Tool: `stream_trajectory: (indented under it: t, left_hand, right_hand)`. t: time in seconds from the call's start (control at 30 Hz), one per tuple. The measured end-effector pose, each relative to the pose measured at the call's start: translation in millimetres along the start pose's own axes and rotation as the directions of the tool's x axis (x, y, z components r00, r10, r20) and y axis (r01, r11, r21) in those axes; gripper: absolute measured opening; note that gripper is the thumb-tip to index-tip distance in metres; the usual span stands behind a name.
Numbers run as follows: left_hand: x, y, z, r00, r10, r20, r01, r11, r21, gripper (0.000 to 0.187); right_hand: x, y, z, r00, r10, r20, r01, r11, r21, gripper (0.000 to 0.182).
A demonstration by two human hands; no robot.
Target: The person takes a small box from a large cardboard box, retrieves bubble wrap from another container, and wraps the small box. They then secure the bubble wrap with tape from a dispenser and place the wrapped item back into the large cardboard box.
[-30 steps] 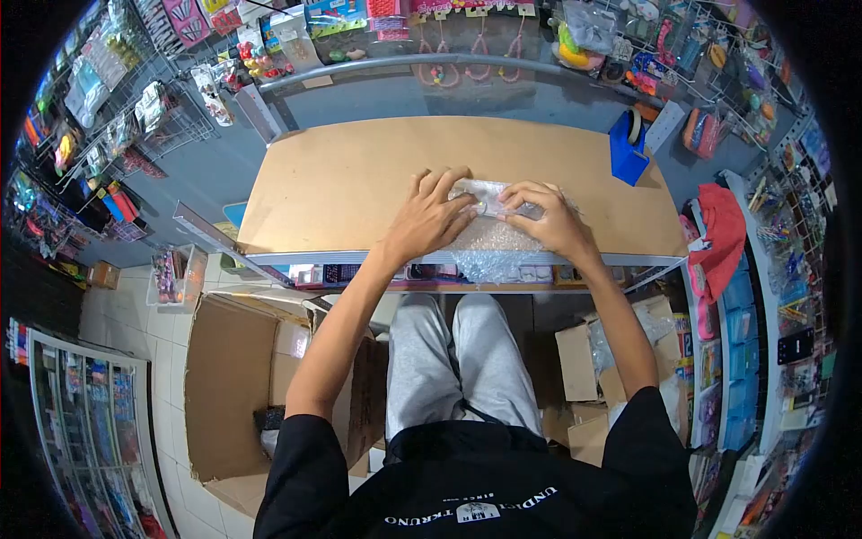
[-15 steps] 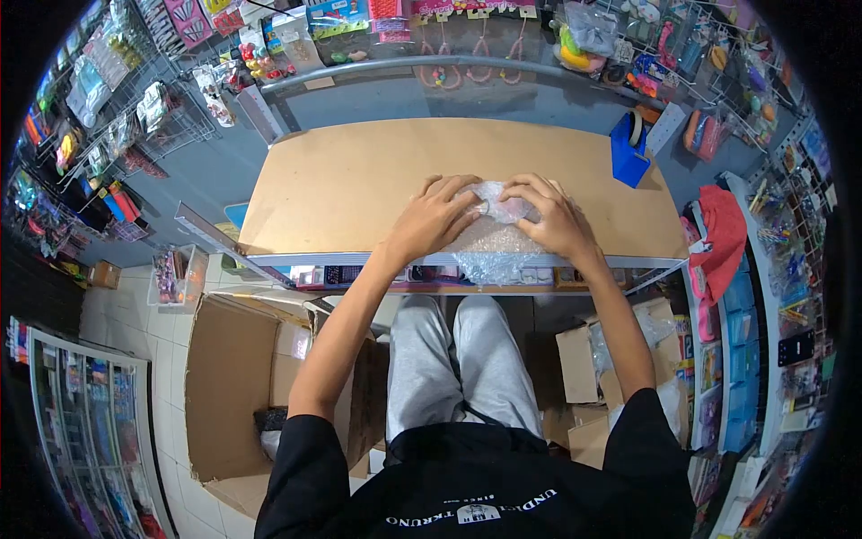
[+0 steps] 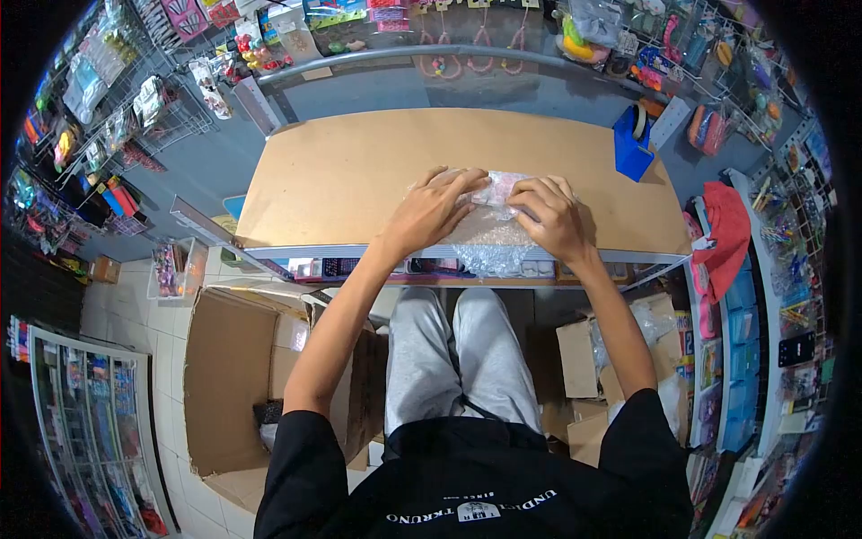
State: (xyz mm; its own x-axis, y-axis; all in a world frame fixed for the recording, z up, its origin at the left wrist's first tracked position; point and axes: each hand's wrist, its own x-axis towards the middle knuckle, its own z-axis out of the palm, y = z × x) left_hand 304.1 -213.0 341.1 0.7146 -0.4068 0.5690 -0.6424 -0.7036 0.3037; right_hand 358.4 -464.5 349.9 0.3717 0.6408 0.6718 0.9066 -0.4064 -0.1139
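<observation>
- Clear bubble wrap (image 3: 490, 235) lies at the near edge of the table (image 3: 332, 175), between the two hands; its far part is gathered into a narrow bundle, and its near part hangs flat over the edge
- The left hand (image 3: 435, 211) is half closed on the left end of the bundle, fingers bent over the far side and thumb on the near side, with wrap between them
- The right hand (image 3: 551, 216) is more tightly curled, fingers and thumb drawn together on the right end, pinching the plastic
- Something pale and pinkish shows through the film between the fingertips, but glare and creases hide what it is
- The folding looks partway along: the far portion is doubled over, while the near flap is loose and unrolled, so a good part of the sheet remains outside the bundle
- No tape can be made out on the wrap, and the ends under the fingers are too covered to tell whether they are tucked in
- A blue tape dispenser (image 3: 633, 154) with a roll stands at the far right of the table, well apart from both hands and untouched
- Below, an open cardboard box (image 3: 229, 386) sits to the left of the person's legs (image 3: 422, 359), and further opened cartons (image 3: 577, 359) to the right
</observation>
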Motion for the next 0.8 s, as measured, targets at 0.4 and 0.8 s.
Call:
stream_trajectory:
  t: [0.4,0.8]
  left_hand:
    - [1.0,-5.0,-0.8,0.994,0.097,0.054,-0.101,0.993,0.061,0.035]
    - [22.4,1.4,22.6,0.988,0.11,-0.104,-0.105,0.993,0.05,0.022]
  right_hand:
    - [-1.9,-5.4,1.1,0.996,0.088,-0.005,-0.088,0.996,0.015,0.016]
    - [-7.0,-23.6,-16.1,0.995,0.076,0.061,-0.08,0.996,0.05,0.026]
